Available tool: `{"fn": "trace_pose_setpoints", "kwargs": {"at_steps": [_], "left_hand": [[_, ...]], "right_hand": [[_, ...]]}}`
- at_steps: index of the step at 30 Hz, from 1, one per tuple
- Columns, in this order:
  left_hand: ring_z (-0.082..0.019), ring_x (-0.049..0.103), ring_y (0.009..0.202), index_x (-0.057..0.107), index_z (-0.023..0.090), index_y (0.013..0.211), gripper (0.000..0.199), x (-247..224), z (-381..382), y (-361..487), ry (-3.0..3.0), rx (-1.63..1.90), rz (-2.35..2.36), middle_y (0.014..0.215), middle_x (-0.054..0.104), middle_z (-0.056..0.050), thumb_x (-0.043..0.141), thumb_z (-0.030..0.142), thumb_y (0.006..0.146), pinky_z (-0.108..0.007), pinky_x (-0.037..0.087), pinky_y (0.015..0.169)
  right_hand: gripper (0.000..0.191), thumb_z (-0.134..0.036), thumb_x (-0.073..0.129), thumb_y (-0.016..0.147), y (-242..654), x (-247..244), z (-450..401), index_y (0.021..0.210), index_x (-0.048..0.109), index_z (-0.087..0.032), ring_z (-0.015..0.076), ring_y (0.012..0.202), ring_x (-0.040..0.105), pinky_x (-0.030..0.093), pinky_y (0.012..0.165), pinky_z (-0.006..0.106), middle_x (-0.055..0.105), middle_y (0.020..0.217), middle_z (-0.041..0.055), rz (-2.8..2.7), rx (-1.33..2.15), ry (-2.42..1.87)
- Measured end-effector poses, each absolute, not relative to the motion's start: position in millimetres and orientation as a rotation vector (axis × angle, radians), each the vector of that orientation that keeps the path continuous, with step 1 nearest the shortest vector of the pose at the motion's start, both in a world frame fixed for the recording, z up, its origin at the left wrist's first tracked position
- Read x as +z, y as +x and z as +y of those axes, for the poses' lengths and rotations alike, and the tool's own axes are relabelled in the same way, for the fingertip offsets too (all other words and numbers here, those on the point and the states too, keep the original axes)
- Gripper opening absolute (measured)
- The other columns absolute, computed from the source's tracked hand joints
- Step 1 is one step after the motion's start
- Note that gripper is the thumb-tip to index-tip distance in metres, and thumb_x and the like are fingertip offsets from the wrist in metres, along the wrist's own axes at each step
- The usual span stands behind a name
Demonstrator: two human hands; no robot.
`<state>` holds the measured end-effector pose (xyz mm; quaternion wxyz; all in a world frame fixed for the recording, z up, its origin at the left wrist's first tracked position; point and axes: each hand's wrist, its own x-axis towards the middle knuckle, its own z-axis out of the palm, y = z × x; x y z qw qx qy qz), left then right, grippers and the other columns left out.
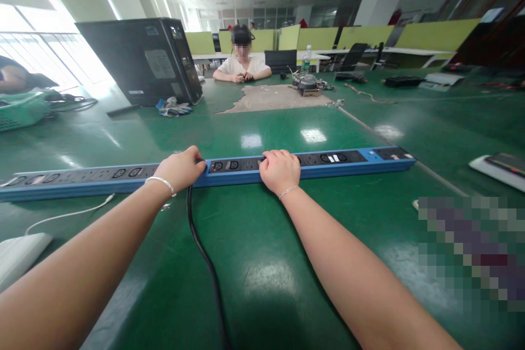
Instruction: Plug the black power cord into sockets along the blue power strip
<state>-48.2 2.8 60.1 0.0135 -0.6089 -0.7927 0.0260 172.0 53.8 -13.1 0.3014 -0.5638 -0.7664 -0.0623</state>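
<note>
A long blue power strip point(229, 178) with black socket panels lies across the green table. My left hand point(178, 169) is closed near the middle of the strip, its fingers round a black plug point(200, 161) that is mostly hidden. From under this hand a thick black cable point(209, 262) runs down towards me. Whether the plug sits in a socket, I cannot tell. Further right, my right hand point(282, 173) is wrapped over the strip, with the thumb at its near edge. Its fingertips on the far side are partly covered.
A black computer case point(139, 60) stands back left, with work gloves point(174, 107) beside it. Across the table point(262, 229) sits a person point(241, 63). A white cable point(74, 216) lies at left, near a green basket point(28, 109). A bottle point(306, 60) stands further back.
</note>
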Motion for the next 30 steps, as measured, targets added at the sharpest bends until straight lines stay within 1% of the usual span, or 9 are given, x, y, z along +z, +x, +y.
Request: {"fn": "trace_pose_setpoints", "kwargs": {"at_steps": [8,11,15,18,21,25,30], "left_hand": [[-0.023,0.064,0.087,0.060,0.021,0.101,0.039,68,21,-57,-1.990,0.247,-2.468,0.093,0.070,-0.007,0.043,0.045,0.076,-0.029,0.047,0.073],[-0.025,0.064,0.087,0.059,0.021,0.101,0.039,66,20,-55,-1.960,0.243,-2.484,0.093,0.070,-0.009,0.041,0.045,0.077,-0.031,0.046,0.073],[-0.030,0.064,0.086,0.056,0.019,0.107,0.044,58,9,-44,-1.842,0.200,-2.482,0.095,0.068,-0.016,0.028,0.042,0.083,-0.037,0.046,0.070],[-0.032,0.064,0.087,0.053,0.016,0.111,0.047,57,2,-37,-1.796,0.209,-2.458,0.094,0.068,-0.019,0.022,0.038,0.085,-0.039,0.046,0.071],[-0.031,0.064,0.089,0.054,0.017,0.110,0.046,59,3,-37,-1.788,0.222,-2.472,0.096,0.068,-0.018,0.023,0.038,0.085,-0.039,0.047,0.072],[-0.029,0.064,0.090,0.056,0.020,0.109,0.044,61,8,-42,-1.821,0.208,-2.501,0.099,0.068,-0.015,0.028,0.043,0.083,-0.038,0.047,0.074],[-0.032,0.063,0.089,0.057,0.018,0.108,0.045,62,6,-41,-1.818,0.168,-2.495,0.099,0.068,-0.018,0.027,0.041,0.083,-0.041,0.047,0.072]], "right_hand": [[0.034,-0.025,0.038,0.084,172,-12,53,0.102,0.067,-0.022,0.0218,0.099,0.053,0.031,0.085,0.035,0.068,0.102,0.0061,-2.057,-0.168,-1.523],[0.033,-0.025,0.039,0.084,172,-12,53,0.101,0.067,-0.023,0.0214,0.099,0.053,0.031,0.084,0.035,0.068,0.102,0.0054,-2.050,-0.171,-1.514],[0.033,-0.025,0.039,0.083,172,-13,53,0.101,0.067,-0.023,0.0210,0.099,0.053,0.031,0.084,0.035,0.068,0.103,0.0047,-2.041,-0.174,-1.507],[0.033,-0.025,0.039,0.084,172,-13,53,0.101,0.067,-0.022,0.0212,0.099,0.053,0.031,0.084,0.035,0.068,0.102,0.0051,-2.044,-0.172,-1.506],[0.034,-0.025,0.039,0.084,172,-13,53,0.102,0.067,-0.022,0.0217,0.098,0.053,0.031,0.084,0.035,0.068,0.102,0.0061,-2.048,-0.171,-1.503],[0.034,-0.025,0.039,0.083,172,-12,53,0.102,0.067,-0.021,0.0221,0.098,0.053,0.031,0.083,0.035,0.068,0.102,0.0066,-2.050,-0.168,-1.510],[0.034,-0.025,0.038,0.083,172,-13,54,0.100,0.068,-0.022,0.0219,0.096,0.053,0.031,0.081,0.035,0.068,0.100,0.0062,-2.053,-0.189,-1.502]]}}
